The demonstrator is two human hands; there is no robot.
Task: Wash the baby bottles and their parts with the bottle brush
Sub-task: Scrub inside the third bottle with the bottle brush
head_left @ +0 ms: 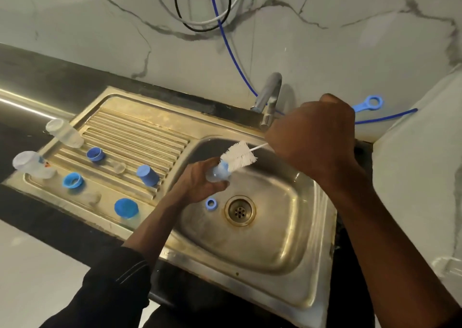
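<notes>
Over the steel sink basin [280,247], my left hand [197,182] grips a small translucent blue bottle part [218,173]. My right hand [312,137] holds the white bottle brush [238,156] by its thin handle, and the bristles press against the top of that part. A blue ring [210,203] lies in the basin beside the drain [240,210]. On the drainboard [140,137] rest two clear bottles [65,132] [30,165], blue caps [95,154] [147,175] [72,180] [126,208] and a clear teat [119,167].
A chrome tap [268,97] stands behind the basin, just left of my right hand. A blue hose [235,60] and a blue plastic wrench [370,102] lie along the marble wall. A black counter [37,77] surrounds the sink; a marble wall block [420,165] rises on the right.
</notes>
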